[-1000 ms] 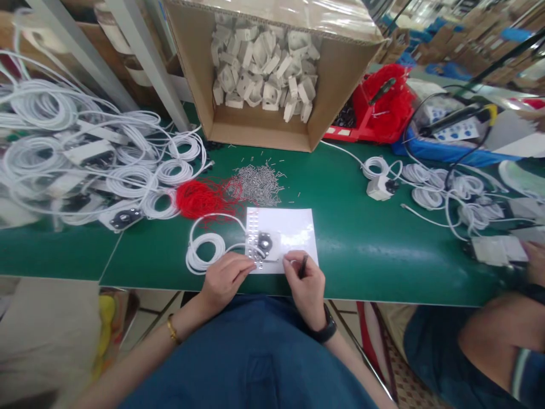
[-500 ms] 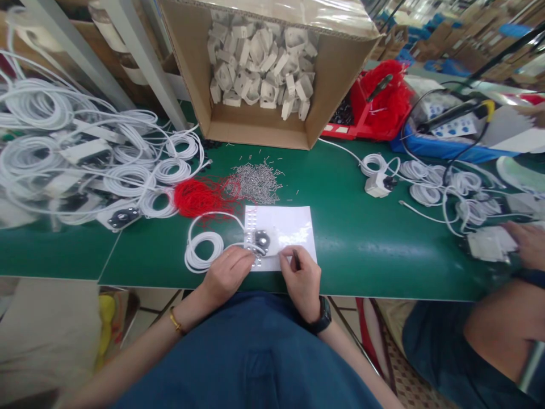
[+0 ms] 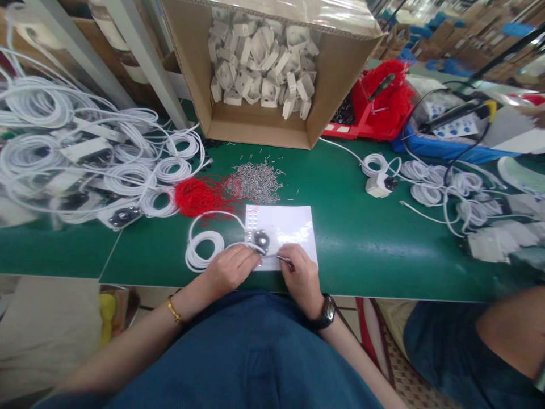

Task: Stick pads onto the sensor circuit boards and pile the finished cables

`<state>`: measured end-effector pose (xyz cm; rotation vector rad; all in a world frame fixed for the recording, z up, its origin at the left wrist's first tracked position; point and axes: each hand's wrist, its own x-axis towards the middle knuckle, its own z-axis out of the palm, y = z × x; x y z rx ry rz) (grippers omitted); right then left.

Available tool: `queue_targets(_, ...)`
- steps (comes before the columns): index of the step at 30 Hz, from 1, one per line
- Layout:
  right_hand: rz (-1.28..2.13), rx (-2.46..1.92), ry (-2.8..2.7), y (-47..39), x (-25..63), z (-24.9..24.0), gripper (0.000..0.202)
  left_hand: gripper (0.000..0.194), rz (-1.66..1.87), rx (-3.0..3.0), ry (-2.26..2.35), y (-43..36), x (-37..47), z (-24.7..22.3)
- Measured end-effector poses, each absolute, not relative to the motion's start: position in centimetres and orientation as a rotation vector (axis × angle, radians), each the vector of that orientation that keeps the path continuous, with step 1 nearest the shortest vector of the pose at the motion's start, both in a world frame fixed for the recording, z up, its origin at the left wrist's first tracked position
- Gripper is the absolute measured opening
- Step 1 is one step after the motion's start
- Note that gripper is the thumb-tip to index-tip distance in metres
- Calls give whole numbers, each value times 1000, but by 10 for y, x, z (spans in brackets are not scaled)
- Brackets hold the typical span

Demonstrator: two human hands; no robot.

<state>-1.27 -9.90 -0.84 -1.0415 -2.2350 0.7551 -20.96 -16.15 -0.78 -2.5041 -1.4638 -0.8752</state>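
- Now, head view: R hand grips tool, just swung flatter; tip prob. lined up w/ unit's side.
- L hand: fingers together by cable, exact grip can't tell.
- Unit on sheet, nr L edge, twd front L corner.
- Coil L of sheet, nr table's front edge.

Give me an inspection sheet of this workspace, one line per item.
Surface: green tabletop, with a white sheet on it.
Work items: pale unit with a dark round part, on the sheet.
Clutter: scattered metal pins; red strands.
Hands: left hand beside the unit; right hand holding a slim object.
Cables: white coil left of the sheet; tangled pile further left; coils at right.
Surroundings: carton of white parts; red bin; blue bin; co-worker at right.
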Motion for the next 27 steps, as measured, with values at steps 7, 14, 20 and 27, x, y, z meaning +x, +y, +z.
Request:
queue_targets(7, 795, -1022, -2196, -104, -8, -13, 21, 23, -964, -2365, -1843, -156, -196, -20)
queue_targets(14, 728, -942, -2559, -72, 2, 19, 53, 35, -1137, -1729, -2332, -190, -232, 13)
queue_targets(20, 634, -407, -3165, -19, -35, 45, 77, 33, -181, -1635, -2897, -194, -275, 23)
queue_targets(27, 445, -98, -3363, -6, -54, 52, 45, 22, -336, -1343, -3106, -217, -261, 46)
